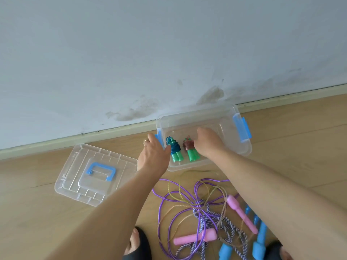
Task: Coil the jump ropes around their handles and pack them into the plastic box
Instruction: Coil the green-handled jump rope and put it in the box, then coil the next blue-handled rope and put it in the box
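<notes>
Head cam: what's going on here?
A person is packing jump ropes into a clear plastic box on the floor. Two coiled ropes with green handles already lie inside: a blue rope by the left hand, a brown rope that the right hand touches. The lid lies off to the left. Purple, gold and striped ropes remain tangled nearby.

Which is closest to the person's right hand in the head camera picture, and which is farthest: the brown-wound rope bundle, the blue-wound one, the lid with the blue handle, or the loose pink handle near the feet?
From the right hand:
1. Brown-wound bundle, in the box, at the fingertips.
2. Blue-wound bundle, next on its left.
3. Loose pink handle, on the floor below.
4. Lid, far left.
</notes>
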